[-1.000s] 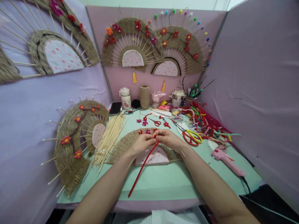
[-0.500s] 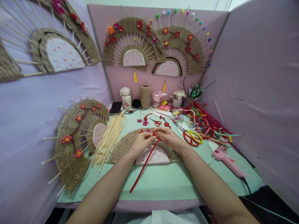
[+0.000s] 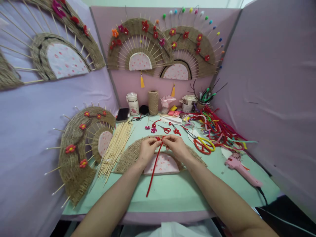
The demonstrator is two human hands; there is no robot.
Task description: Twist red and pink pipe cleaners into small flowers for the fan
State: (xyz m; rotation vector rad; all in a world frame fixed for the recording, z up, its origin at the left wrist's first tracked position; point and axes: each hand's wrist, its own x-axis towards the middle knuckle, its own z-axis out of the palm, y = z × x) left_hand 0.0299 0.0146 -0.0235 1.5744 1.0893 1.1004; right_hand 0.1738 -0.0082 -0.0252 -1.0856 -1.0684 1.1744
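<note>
A red pipe cleaner (image 3: 154, 171) hangs down from between my two hands, its upper end bent into small loops at the fingertips. My left hand (image 3: 148, 149) pinches the bent part from one side. From the other side, my right hand (image 3: 175, 146) grips it with thumb and forefinger. Both hands hover over a woven twine fan (image 3: 130, 154) that lies on the table, with a white dotted half-round panel (image 3: 163, 164) at its base. My fingers partly hide the exact shape of the loops and the flowers behind them.
Small scissors (image 3: 164, 129), finished pipe-cleaner flowers (image 3: 153, 130) and large red-and-yellow scissors (image 3: 204, 144) lie beyond my hands. Thin sticks (image 3: 116, 148) and another fan (image 3: 74, 158) are at left. A pink glue gun (image 3: 243, 171) and a pile of pipe cleaners (image 3: 214, 125) are at right.
My hands have turned and shifted slightly, still on the red pipe cleaner. Its loose end has swung right and hangs steeper. My right hand has moved left, uncovering more of the fan.
</note>
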